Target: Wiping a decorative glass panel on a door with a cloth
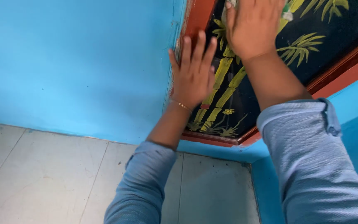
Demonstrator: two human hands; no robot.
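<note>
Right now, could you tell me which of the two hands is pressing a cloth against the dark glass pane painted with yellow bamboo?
The right hand; a pale cloth shows beneath it, while the left hand rests bare on the red-brown wooden frame.

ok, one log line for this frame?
left hand: flat on red frame | right hand: pressing cloth on bamboo-painted glass | blue wall

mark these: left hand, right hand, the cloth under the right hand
left hand (193, 76), head view, on the back of the hand, flat against the red frame edge.
right hand (251, 27), head view, on the back of the hand, over the dark painted panel.
cloth (286, 14), head view, on the pale corner showing beside the fingers.
</note>
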